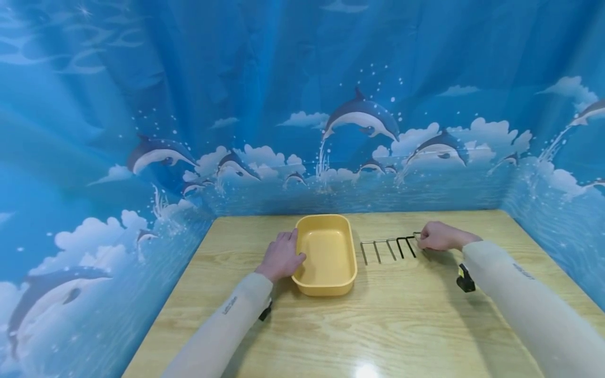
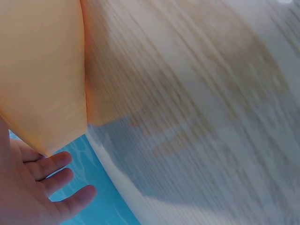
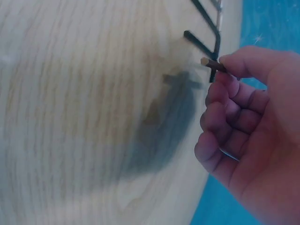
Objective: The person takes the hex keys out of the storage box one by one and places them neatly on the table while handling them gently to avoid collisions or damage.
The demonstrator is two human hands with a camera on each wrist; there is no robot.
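On the left, a yellow plastic basin (image 1: 326, 257) stands on the table with nothing inside it. My left hand (image 1: 281, 257) holds its left rim, thumb over the inside and fingers along the outer wall; the left wrist view shows these fingers (image 2: 51, 164) below the basin's side (image 2: 42, 70). To the right, several L-shaped metal hex keys (image 1: 376, 252) lie in a row, some dark and some lighter. At the row's right end my right hand (image 1: 439, 236) pinches a small hex key (image 3: 213, 64) between thumb and fingertips. Most of that key is hidden by the fingers.
A light wood-grain table (image 1: 368, 325) carries everything. Blue dolphin-print curtains (image 1: 283, 105) enclose its back and sides. Black wrist devices (image 1: 465, 278) are worn under the sleeves.
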